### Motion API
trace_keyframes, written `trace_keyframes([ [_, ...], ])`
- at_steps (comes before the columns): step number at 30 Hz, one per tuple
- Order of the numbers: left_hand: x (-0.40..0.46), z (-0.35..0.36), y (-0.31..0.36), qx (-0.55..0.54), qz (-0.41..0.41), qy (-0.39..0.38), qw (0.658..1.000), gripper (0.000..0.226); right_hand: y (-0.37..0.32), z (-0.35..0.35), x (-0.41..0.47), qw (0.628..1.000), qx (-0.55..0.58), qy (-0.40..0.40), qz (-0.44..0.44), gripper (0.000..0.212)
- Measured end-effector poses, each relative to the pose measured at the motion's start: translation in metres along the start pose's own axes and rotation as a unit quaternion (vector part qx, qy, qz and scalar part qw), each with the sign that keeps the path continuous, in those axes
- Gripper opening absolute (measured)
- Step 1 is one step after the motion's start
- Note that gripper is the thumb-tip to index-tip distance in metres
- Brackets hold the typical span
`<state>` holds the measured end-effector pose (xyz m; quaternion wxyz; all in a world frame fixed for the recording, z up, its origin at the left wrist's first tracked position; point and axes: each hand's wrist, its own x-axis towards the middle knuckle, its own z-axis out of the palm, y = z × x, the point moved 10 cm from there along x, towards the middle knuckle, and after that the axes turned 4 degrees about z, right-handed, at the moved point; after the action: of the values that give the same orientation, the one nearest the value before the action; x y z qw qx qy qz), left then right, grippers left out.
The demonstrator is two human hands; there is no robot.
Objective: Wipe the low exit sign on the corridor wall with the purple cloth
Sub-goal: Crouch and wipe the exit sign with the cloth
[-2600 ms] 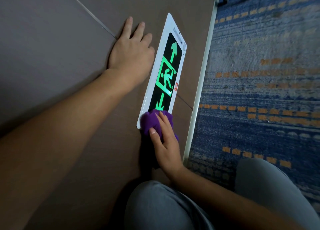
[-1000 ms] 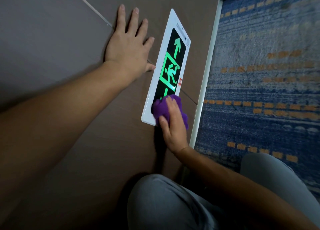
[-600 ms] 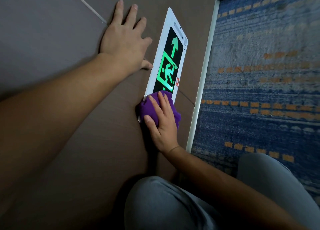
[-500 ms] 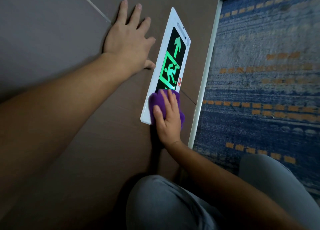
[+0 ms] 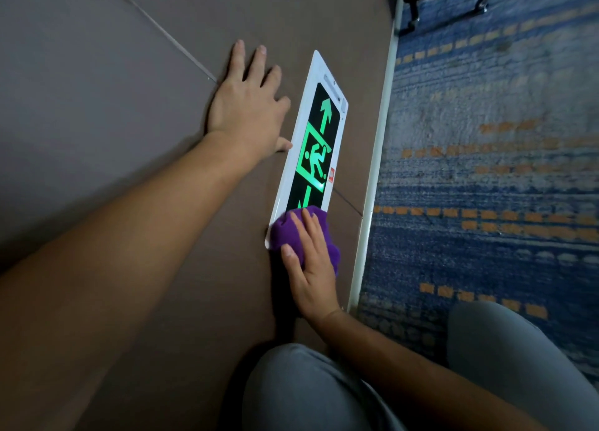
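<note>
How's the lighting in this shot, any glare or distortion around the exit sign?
Head view: the corridor is dim, and the exit sign is the brightest thing, its green figure glowing with slight bloom at the lower edge. Wide-angle distortion tilts the wall and stretches the near forearm. A soft shadow lies under the right hand and cloth.

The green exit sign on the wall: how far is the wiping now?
In hand: the right hand presses the purple cloth on the near end of the white-framed green exit sign. The left hand is flat on the brown wall. Left: the uncovered far part; nothing shows it wiped.
</note>
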<state>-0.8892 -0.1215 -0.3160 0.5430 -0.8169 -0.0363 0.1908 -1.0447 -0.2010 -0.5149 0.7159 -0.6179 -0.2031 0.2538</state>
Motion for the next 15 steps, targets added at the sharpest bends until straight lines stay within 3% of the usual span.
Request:
trace_keyframes([
  [5,0.005,0.001,-0.007,-0.041,-0.032,0.016,0.998,0.073,0.007,-0.004,0.015,1.000,-0.027,-0.003,0.007,0.051],
  [11,0.017,0.005,0.001,-0.027,-0.028,0.024,0.999,0.072,0.052,-0.023,0.045,0.992,-0.011,0.032,0.123,0.064],
  [15,0.029,0.006,0.001,-0.017,-0.060,0.036,0.997,0.066,0.046,-0.034,0.089,0.993,-0.001,0.025,0.114,0.060],
])
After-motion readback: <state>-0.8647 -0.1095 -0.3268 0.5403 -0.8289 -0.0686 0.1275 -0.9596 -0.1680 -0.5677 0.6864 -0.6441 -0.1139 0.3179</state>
